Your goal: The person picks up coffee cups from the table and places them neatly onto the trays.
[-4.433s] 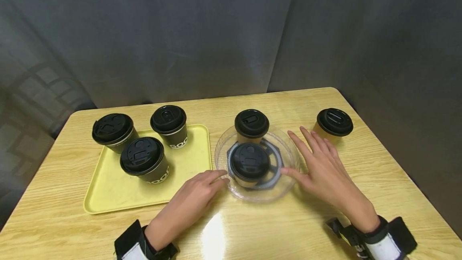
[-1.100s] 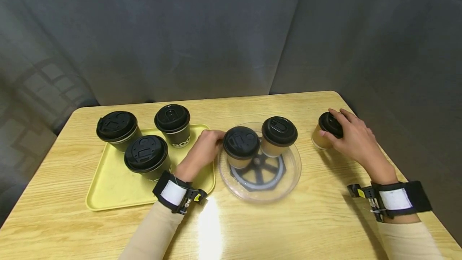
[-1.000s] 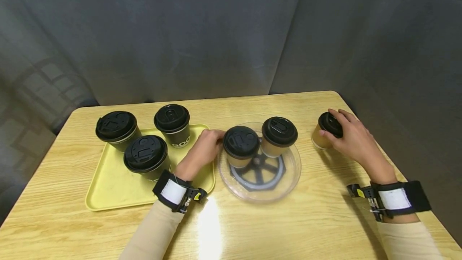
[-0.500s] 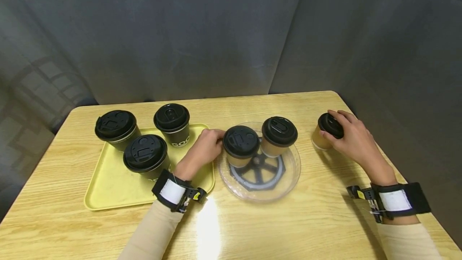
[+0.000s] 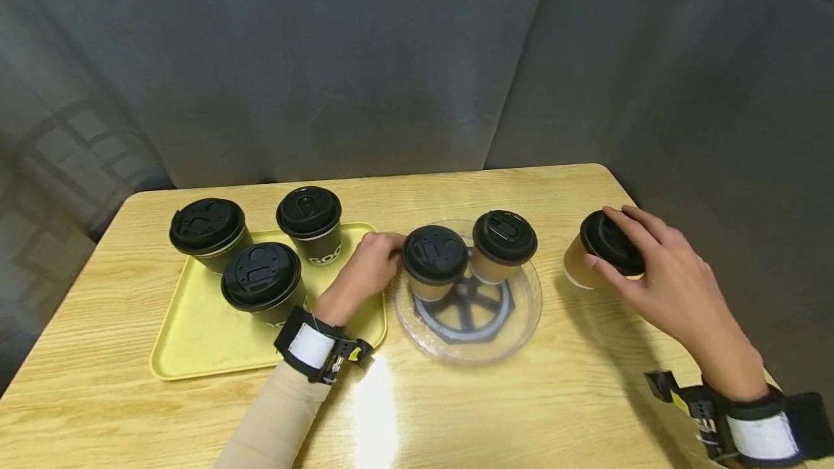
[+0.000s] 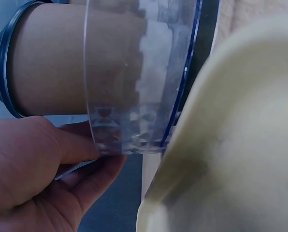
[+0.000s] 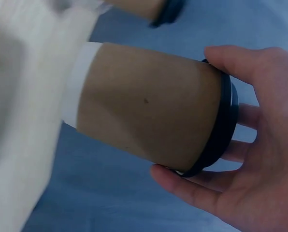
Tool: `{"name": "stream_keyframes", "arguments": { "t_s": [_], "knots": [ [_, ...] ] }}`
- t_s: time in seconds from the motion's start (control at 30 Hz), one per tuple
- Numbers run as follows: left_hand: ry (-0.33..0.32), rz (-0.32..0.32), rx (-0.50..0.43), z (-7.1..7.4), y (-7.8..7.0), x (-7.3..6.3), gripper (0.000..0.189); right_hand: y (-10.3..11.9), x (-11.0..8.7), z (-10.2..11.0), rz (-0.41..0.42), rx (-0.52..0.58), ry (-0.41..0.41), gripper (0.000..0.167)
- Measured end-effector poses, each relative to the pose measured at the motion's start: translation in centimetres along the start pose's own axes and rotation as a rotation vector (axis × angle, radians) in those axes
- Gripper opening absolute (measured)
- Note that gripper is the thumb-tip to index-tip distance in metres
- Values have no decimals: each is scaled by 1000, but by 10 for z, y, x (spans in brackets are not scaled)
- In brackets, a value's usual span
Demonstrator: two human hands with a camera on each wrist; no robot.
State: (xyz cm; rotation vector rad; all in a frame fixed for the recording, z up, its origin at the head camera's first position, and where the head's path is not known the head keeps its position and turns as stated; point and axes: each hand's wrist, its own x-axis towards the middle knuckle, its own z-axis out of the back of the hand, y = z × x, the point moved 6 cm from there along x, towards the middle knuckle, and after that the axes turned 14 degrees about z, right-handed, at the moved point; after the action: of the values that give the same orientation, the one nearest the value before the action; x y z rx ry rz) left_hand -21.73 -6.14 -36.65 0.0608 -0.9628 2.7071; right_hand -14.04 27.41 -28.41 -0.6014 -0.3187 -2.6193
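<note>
My left hand pinches the left rim of a clear round plastic tray, whose see-through wall shows between finger and thumb in the left wrist view. Inside the tray stand two brown paper coffee cups with black lids, one right by my left fingers and one behind and to the right. A dark spoked disc shows through the tray's floor. At the right, my right hand grips another brown coffee cup around its black lid from above; the cup leans slightly, its base close over the table.
Left of the clear tray lies a yellow tray carrying dark lidded cups: one at the back, one in front, and one at its left edge. My left forearm crosses the yellow tray's right corner. A grey curtain hangs behind the wooden table.
The clear tray's cups have swung round clockwise since the earliest frame. My right hand went to the right-hand cup, took hold of its lid, and has just brought it slightly toward me. My left hand stays put lately.
</note>
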Motion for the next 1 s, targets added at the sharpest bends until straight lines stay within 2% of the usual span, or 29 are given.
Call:
{"name": "stream_keyframes", "arguments": {
  "t_s": [0.17, 0.37, 1.0],
  "knots": [
    [-12, 11, -3, 2, 2, 0, 27, 31, -2, 20, 75, -9, -50, 72],
    [-22, 3, -3, 3, 1, -1, 27, 59, -4, 31, 145, -20, -61, 74],
    [-46, -20, -2, 3, -3, -1, 24, 103, -1, 28, 280, 29, -60, 76]
  ]
}}
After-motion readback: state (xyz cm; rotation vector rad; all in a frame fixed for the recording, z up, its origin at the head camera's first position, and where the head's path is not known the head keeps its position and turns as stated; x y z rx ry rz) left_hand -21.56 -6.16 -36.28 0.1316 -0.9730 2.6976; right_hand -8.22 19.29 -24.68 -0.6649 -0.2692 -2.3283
